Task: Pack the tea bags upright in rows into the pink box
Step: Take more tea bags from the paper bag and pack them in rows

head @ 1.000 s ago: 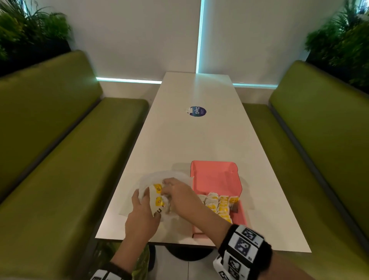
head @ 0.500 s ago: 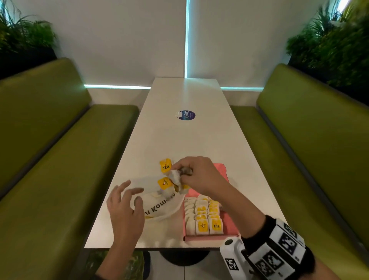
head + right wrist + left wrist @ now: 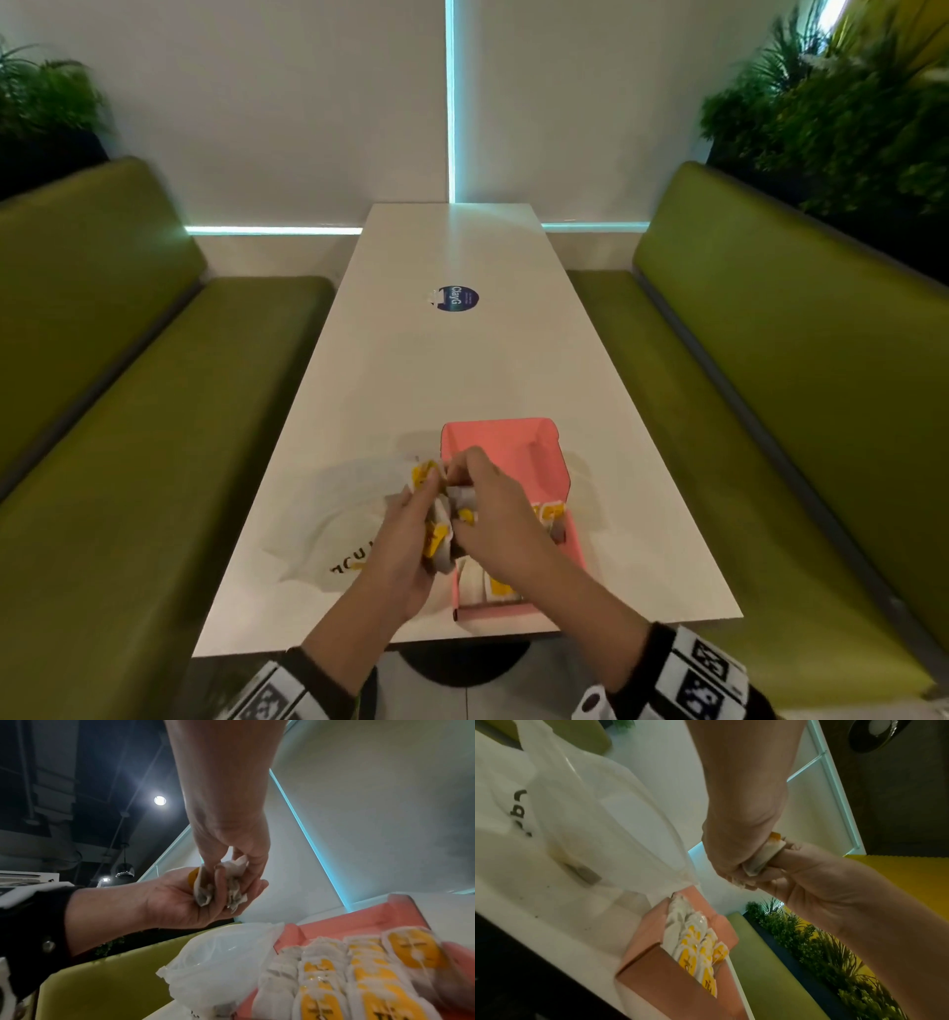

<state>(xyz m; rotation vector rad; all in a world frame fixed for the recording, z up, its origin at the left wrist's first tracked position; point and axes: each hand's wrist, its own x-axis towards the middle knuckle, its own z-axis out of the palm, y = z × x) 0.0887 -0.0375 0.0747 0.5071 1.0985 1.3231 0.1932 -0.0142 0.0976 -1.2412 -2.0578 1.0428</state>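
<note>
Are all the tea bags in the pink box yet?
Not yet. Rows of tea bags already stand in the pink box, whose far end looks empty. The left hand cups a few loose bags while the right hand pinches one. Whether the white bag holds more, I can't tell.

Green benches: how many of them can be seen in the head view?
2: the left bench along the table, the right bench opposite. Others may lie outside the view.

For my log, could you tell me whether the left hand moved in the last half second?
Yes: the left hand moved right from the white bag to the pink box's left wall, meeting the right hand on tea bags.
</note>
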